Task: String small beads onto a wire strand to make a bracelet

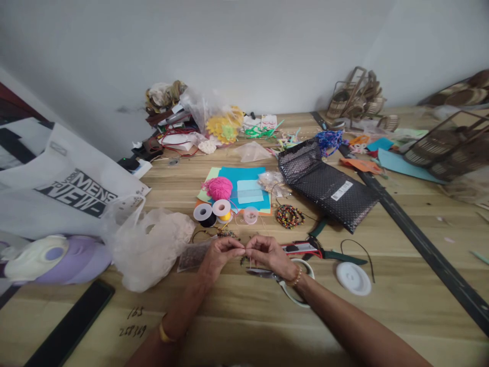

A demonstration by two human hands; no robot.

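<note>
My left hand and my right hand meet fingertip to fingertip above the table. Each is closed in a pinch on a thin pinkish thread, whose end hangs below the right fingers. Scissors with white handles lie partly under my right wrist. Behind that wrist is a red-edged tool with a pale blade-like strip. Small dark beads lie just behind my left hand, partly hidden. Beyond my hands stand a black thread spool, a yellow thread spool and a small pink spool.
A pink yarn ball rests on blue paper. Coiled colourful beads lie near a black bubble mailer. Green-handled pliers and a white disc sit right; a plastic bag and a dark phone-like slab left.
</note>
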